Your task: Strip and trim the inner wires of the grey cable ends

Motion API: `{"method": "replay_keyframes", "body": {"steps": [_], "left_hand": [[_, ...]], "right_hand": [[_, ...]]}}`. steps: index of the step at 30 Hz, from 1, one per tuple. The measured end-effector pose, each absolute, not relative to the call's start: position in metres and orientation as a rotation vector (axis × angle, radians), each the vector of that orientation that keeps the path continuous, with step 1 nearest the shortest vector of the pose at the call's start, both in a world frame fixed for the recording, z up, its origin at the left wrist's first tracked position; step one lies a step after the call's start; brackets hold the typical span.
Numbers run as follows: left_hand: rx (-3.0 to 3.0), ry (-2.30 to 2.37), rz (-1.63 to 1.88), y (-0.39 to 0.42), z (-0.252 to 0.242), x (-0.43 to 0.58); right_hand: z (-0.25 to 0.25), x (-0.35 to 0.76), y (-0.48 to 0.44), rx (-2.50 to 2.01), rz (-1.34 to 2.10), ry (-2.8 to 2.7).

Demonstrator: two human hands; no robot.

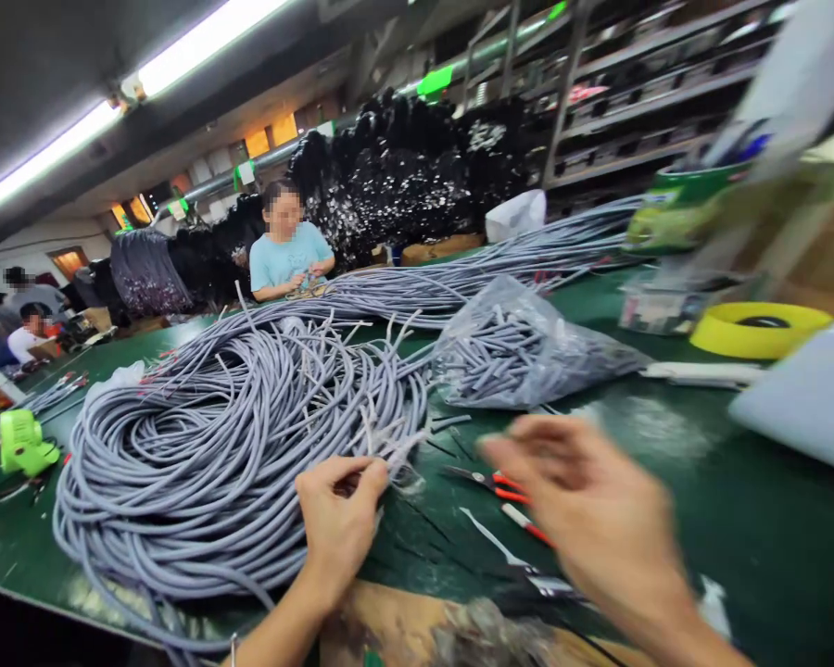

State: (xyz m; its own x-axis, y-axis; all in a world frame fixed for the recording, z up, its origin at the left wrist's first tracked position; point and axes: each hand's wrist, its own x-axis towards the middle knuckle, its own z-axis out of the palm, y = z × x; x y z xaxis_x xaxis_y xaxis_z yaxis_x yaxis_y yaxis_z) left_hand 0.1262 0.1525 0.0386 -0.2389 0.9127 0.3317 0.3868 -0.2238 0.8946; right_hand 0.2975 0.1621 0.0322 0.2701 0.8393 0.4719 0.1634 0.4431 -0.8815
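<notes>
My left hand (340,519) is closed in a pinch at the right edge of a large coil of grey cables (201,463). A pale stripped cable end (404,448) shows at its fingertips. My right hand (598,519) hovers over the table to the right, its fingers curled and smeared by motion; whether they hold anything is unclear. Beneath and beside it lie scissors with red handles (507,488), a red-and-white handled tool (524,522) and a metal blade-like tool (504,547). Behind the hands is a clear plastic bag (500,357) of short grey cable pieces.
The green table (757,537) carries a yellow ring (761,329), a small green fan (26,443) and a long cable bundle (562,245). Brown cardboard (389,621) lies at the front edge. Across the table a person (288,245) works with their hands.
</notes>
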Motion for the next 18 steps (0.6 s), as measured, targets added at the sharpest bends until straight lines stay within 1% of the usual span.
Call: {"method": "replay_keyframes", "body": {"steps": [3,6,10,15,18], "left_hand": [[1.473,1.486,1.484,0.152,0.036,0.127],[1.476,1.435,1.445,0.152,0.032,0.127],[1.514,1.434,1.407,0.152,0.032,0.129],[1.513,1.362,1.279,0.152,0.028,0.13],[1.531,1.358,1.274,0.151,0.026,0.129]], "right_hand": [[0.034,0.272,0.161,-1.111,0.507,-1.438],[0.031,0.261,0.157,-1.087,0.412,-1.584],[0.026,0.263,0.153,-1.052,0.399,-1.728],[0.021,0.263,0.154,-0.999,0.288,-1.786],[0.019,0.262,0.156,-1.008,0.312,-1.76]]}}
